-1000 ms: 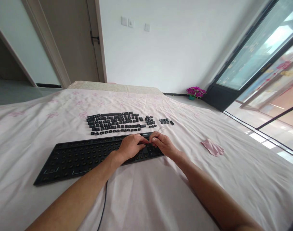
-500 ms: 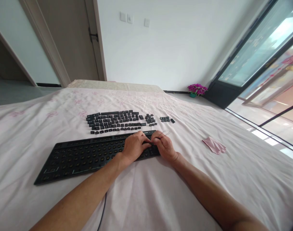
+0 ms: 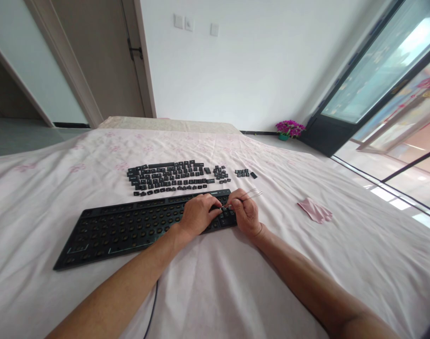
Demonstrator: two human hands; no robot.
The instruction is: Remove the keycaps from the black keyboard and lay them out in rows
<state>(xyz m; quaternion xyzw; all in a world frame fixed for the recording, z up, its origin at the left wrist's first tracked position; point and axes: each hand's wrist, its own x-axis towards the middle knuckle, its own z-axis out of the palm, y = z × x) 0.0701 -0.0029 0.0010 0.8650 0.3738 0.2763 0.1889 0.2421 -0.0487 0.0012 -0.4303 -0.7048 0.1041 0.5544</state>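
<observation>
A black keyboard lies at a slant on the bedsheet, most of its key positions bare, with keys still seated at its right end. Over that right end is my right hand, closed around a thin wire keycap puller whose loops stick out to the right. The puller's other end meets the fingertips of my left hand. There, thumb and forefinger pinch a small dark piece that looks like a keycap, partly hidden by the fingers.
Removed keycaps lie in rows beyond the keyboard, with smaller groups to their right. A pink cloth rests on the sheet at right. The keyboard's cable runs toward me under my left forearm.
The puller has swung so its loops reach farther right. My right hand has drawn slightly right, showing the puller's tip and small dark piece at my left fingertips.
</observation>
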